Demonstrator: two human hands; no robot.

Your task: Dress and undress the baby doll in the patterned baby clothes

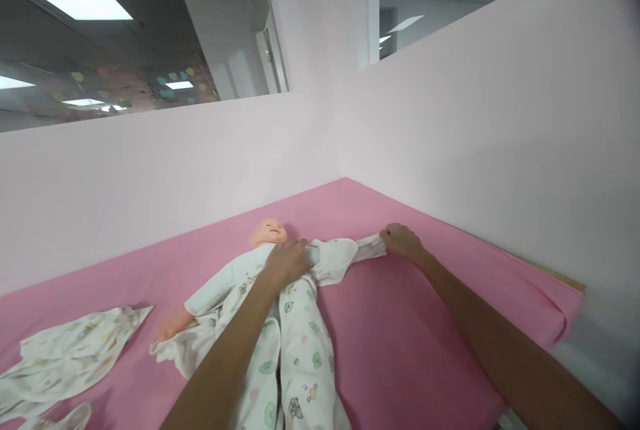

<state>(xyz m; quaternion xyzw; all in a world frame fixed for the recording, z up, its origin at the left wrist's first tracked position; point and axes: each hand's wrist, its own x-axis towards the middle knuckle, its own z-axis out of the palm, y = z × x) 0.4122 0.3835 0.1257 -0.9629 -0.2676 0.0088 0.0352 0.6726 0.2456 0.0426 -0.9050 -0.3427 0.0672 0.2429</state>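
Observation:
A baby doll lies on its back on a pink sheet, dressed in a white printed sleepsuit. My left hand rests closed on the doll's chest and shoulder, gripping the suit's cloth. My right hand is closed on the cuff of the sleeve, which is stretched out to the right. The doll's other arm pokes bare from its sleeve at the left, its hand on the sheet.
A second printed white garment lies crumpled on the sheet at the lower left. Pale pink walls meet in a corner behind the doll. The sheet's right edge drops off near the wall.

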